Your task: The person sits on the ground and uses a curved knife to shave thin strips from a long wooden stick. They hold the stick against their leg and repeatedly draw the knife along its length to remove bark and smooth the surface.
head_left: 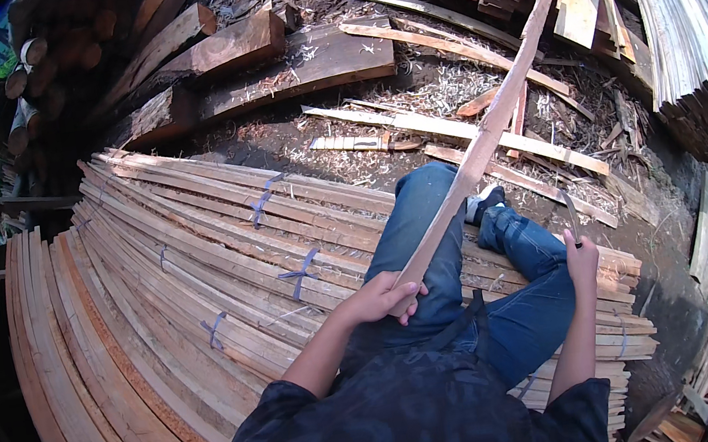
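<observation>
One long wooden strip (484, 145) is gripped at its near end by the left hand (387, 296), fingers curled around it and thumb along its face. The right hand (583, 262) is closed around a thin curved tool (572, 210), perhaps a blade, well apart from the strip. From the left hand, the strip slants away up and to the right, passing over the jeans (426, 228); whether it rests on them I cannot tell. Its edges look wavy, so shaping seems unfinished, and no cut is being made now. Pale shavings (423, 62) beyond suggest that much trimming is done. Around the seated person lie many narrow wooden strips (193, 207), some bound with ties (300, 272) and apparently finished. Farther out are a long-handled knife (353, 142), loose offcuts and heavy timbers (300, 73).
</observation>
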### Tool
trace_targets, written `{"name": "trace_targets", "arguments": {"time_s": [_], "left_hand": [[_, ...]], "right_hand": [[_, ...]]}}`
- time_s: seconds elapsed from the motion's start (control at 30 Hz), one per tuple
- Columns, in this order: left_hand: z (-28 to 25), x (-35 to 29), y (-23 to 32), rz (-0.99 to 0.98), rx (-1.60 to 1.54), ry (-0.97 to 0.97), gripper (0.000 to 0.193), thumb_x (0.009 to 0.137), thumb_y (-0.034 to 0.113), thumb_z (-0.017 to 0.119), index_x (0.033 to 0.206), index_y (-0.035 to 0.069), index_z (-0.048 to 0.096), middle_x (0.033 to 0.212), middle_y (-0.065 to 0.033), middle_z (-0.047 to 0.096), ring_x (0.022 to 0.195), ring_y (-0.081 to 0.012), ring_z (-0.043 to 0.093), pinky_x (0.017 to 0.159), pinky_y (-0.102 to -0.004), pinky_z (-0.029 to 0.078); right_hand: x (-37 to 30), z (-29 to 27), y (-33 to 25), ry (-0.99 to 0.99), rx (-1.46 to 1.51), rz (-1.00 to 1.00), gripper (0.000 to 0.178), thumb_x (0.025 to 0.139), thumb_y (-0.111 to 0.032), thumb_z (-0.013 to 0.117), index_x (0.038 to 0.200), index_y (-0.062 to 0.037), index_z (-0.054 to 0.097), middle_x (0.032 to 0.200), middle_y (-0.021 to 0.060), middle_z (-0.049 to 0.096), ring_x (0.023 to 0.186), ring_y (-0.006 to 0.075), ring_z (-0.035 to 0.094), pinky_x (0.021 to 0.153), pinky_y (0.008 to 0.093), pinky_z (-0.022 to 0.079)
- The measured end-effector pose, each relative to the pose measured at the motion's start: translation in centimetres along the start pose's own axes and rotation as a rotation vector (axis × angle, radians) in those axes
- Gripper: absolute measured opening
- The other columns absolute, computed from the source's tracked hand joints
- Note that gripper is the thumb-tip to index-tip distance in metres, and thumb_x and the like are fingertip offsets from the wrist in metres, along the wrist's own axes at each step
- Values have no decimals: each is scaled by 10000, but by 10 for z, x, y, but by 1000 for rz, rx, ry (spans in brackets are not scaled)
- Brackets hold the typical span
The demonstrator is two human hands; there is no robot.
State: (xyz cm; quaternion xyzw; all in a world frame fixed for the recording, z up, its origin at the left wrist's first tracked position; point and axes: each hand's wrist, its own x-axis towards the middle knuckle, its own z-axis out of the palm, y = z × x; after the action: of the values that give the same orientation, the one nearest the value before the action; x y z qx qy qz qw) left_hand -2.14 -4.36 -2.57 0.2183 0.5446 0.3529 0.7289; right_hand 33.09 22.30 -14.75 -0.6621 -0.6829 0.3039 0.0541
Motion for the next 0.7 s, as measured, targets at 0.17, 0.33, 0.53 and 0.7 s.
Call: {"name": "trace_targets", "arguments": {"time_s": [0.17, 0.33, 0.53, 0.7], "left_hand": [[5, 2, 0, 0, -42, -48, 333, 1039, 251, 451, 1133, -40, 582, 751, -72, 620, 611, -134, 625, 603, -278, 537], [6, 5, 5, 7, -9, -32, 344, 1035, 235, 446, 1137, -64, 582, 737, -95, 617, 596, -153, 621, 610, -299, 541], [5, 1, -7, 65, -17, 5, 339, 1041, 253, 445, 1146, -38, 582, 750, -73, 621, 613, -133, 619, 596, -280, 521], [16, -1, -10, 104, 63, 124, 304, 1038, 224, 447, 1132, -27, 590, 745, -59, 624, 601, -120, 618, 583, -266, 511]], "right_hand": [[-85, 35, -14, -145, 736, 261, 57, 865, -42, 613, 873, -55, 558, 601, -5, 496, 461, 69, 465, 415, 249, 377], [-133, 51, -97, -141, 835, -93, 161, 973, -117, 577, 1108, -30, 561, 589, -43, 457, 505, 39, 470, 462, 266, 376], [-138, 36, -176, -244, 368, -668, 229, 909, -242, 662, 997, -39, 602, 658, 156, 591, 612, 341, 624, 549, 426, 463], [-127, 39, -180, -144, 48, -797, 361, 915, -388, 633, 810, -56, 537, 649, 131, 618, 552, 337, 627, 494, 429, 504]]}}
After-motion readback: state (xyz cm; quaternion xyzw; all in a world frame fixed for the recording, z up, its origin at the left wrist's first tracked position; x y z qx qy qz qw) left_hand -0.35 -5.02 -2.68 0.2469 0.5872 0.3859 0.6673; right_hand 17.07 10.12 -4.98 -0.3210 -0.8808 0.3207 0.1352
